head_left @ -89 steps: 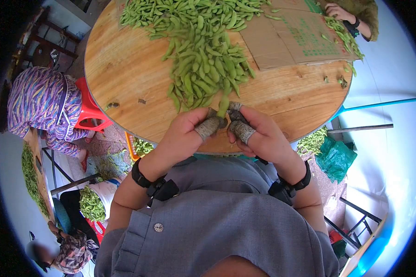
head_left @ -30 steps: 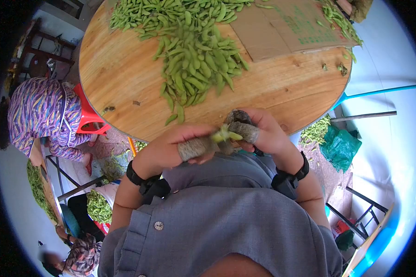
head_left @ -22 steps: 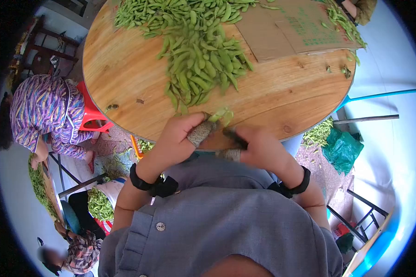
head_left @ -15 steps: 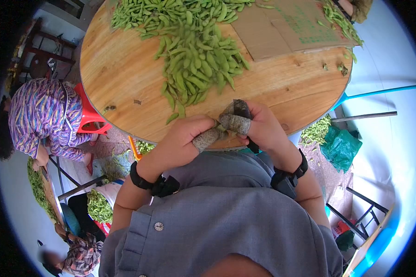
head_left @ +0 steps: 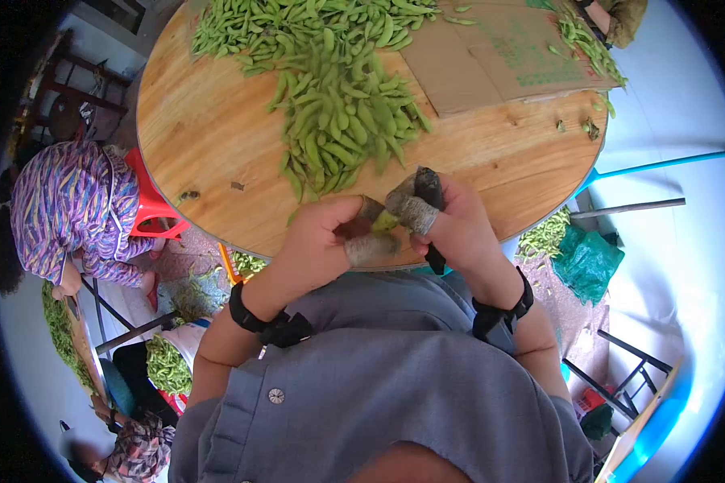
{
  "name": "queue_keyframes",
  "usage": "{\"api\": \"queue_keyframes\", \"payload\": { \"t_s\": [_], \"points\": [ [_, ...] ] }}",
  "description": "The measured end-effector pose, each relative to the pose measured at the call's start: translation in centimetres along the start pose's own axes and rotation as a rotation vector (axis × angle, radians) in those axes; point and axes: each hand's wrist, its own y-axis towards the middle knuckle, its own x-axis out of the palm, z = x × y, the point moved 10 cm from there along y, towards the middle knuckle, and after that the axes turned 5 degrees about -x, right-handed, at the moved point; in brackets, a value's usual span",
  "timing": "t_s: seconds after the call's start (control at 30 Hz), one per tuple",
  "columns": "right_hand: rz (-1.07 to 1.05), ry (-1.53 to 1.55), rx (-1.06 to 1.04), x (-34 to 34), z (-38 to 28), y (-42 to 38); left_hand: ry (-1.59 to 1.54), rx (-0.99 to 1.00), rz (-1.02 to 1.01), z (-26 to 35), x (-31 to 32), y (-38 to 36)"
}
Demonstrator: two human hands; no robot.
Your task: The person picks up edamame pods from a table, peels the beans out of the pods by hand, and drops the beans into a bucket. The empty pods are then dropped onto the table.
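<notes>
A green bean pod (head_left: 385,220) shows between the fingertips of both hands, just over the table's near edge. My right hand (head_left: 453,216) pinches it with wrapped fingers; grey and black cloth or tape covers the tips. My left hand (head_left: 322,237) meets it from the other side, thumb and forefinger apart around the pod, the wrapped forefinger blurred. Whether the left fingers grip the pod is hard to make out. Ahead of both hands a heap of green pods (head_left: 342,121) spreads over the round wooden table (head_left: 234,161).
Flattened cardboard (head_left: 483,68) lies at the table's far right, pods beside it. At left, a person in a patterned top (head_left: 64,185) sits on a red stool (head_left: 149,205). A pod-filled sack (head_left: 169,362) stands lower left. A green bag (head_left: 588,262) lies on the floor at right.
My left fingers have spread apart from a closed pinch, and more of the pod now shows between the hands. My right hand keeps its pinch. The view has shifted slightly.
</notes>
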Motion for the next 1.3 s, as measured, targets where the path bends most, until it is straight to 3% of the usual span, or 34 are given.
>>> {"api": "queue_keyframes", "payload": {
  "t_s": [0.03, 0.07, 0.13, 0.17, 0.23, 0.3, 0.37, 0.5, 0.57, 0.63, 0.7, 0.77, 0.8, 0.87, 0.93, 1.03, 1.07, 1.1, 1.17, 1.27, 1.3],
  "points": [
    [-0.008, -0.025, -0.042, 0.3, -0.6, -0.1, 0.289, 0.194, 0.055, 1.7, -0.2, -0.3],
    [-0.018, -0.049, -0.086, 0.5, -1.0, -0.1, 0.291, 0.192, 0.058, 1.9, -0.5, -0.6],
    [-0.061, 0.085, -0.055, 0.6, -0.5, 0.0, -0.251, -0.285, -0.111, -1.6, 0.4, -0.8],
    [-0.1, 0.217, -0.022, 0.9, -0.1, 0.0, -0.25, -0.285, -0.109, -1.7, 0.5, -1.0],
    [-0.101, 0.259, -0.022, 0.8, 0.4, -0.1, -0.766, -0.37, -0.061, -2.7, 1.2, -1.2],
    [-0.098, 0.295, -0.03, 0.5, 0.5, -0.3, -0.721, -0.379, 0.057, -3.3, -0.3, -1.1],
    [-0.082, -0.092, -0.042, -0.3, 0.6, -1.0, -0.682, -0.387, 0.177, -3.8, -1.5, -1.2],
    [-0.01, -0.276, 0.025, -1.2, 0.4, -1.8, -0.573, -0.373, 0.11, -3.1, -0.8, -0.6],
    [0.069, -0.699, -0.276, -2.6, -3.2, -3.6, -0.515, -0.332, 0.091, -2.6, -0.7, -0.7],
    [0.04, -0.892, -0.199, -4.9, -3.8, -5.7, -0.485, -0.362, -0.003, -2.8, -0.3, -1.0],
    [0.093, -1.279, -0.163, -7.4, -5.7, -8.2, -0.53, -0.355, -0.04, -3.3, -0.2, -1.3],
    [0.097, -1.718, 0.213, -10.8, -5.3, -11.0, -0.573, -0.341, -0.077, -3.1, 0.1, -1.3],
    [0.096, -1.722, 0.22, -10.8, -5.3, -11.3, -0.483, -0.353, -0.058, -2.7, 0.0, -1.4],
    [0.426, -1.807, 0.136, -11.9, -7.9, -12.5, -0.39, -0.363, -0.047, -1.8, 0.2, -1.2],
    [0.461, -1.277, -0.249, -9.4, -8.4, -10.4, -0.295, -0.327, -0.114, -0.8, 1.2, -1.1],
    [0.108, -0.627, -0.17, -4.7, -3.6, -5.6, -0.289, -0.353, -0.195, -1.2, 2.2, -1.5],
    [0.069, -0.478, -0.278, -2.7, -3.3, -4.0, -0.284, -0.355, -0.19, -1.4, 2.1, -1.8],
    [0.064, -0.471, -0.28, -1.6, -3.0, -2.9, -0.287, -0.366, -0.218, -1.7, 2.3, -2.2],
    [-0.091, -0.198, 0.061, 0.6, 1.0, -1.2, -0.284, -0.378, -0.237, -2.2, 2.2, -2.8],
    [-0.226, 0.073, 0.051, 2.4, 2.4, -0.6, -0.347, -0.457, -0.135, -3.8, 1.2, -3.6],
    [-0.231, 0.078, 0.06, 2.8, 2.8, -0.7, -0.651, -0.49, -0.199, -3.9, 2.2, -4.1]
  ]
}}
